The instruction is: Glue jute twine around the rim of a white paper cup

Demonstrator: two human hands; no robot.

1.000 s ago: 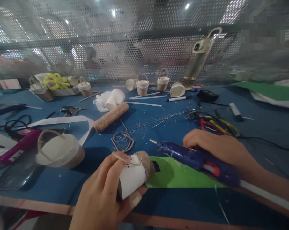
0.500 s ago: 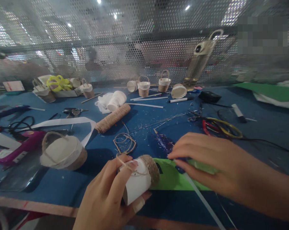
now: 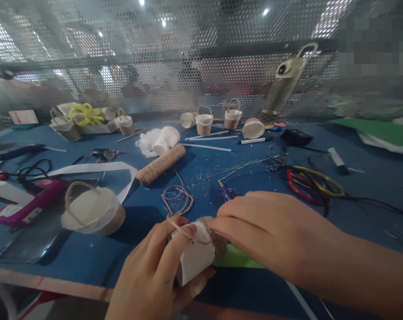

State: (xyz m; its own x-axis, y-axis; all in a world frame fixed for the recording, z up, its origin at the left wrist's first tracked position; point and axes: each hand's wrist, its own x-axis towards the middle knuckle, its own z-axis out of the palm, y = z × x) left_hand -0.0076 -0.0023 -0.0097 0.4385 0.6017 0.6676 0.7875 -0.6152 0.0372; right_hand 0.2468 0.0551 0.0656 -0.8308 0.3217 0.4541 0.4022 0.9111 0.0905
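Note:
A white paper cup (image 3: 196, 260) lies on its side in my left hand (image 3: 158, 266), whose fingers wrap round it. Jute twine is wound round the cup's far end, and a loose strand runs under my left thumb to a tangle of twine (image 3: 178, 200) on the table. My right hand (image 3: 264, 226) bends over the wound end with its fingers close together, the fingertips touching the twine there. Beneath it lie a green strip (image 3: 239, 258) and a glittery blue glue gun (image 3: 226, 192), mostly hidden by the hand. A white glue stick (image 3: 300, 295) shows below my right wrist.
A twine roll (image 3: 161, 164) lies mid-table. At left stand a finished little basket (image 3: 94, 211) and a magenta glue gun (image 3: 31, 204). Several small baskets, a bottle (image 3: 280, 91) and a mesh screen (image 3: 188, 58) are at the back. Pliers (image 3: 308, 182) lie right.
My right hand has moved left from the blue glue gun onto the twine-wound end of the cup. My left hand keeps its hold on the cup. The view has shifted slightly.

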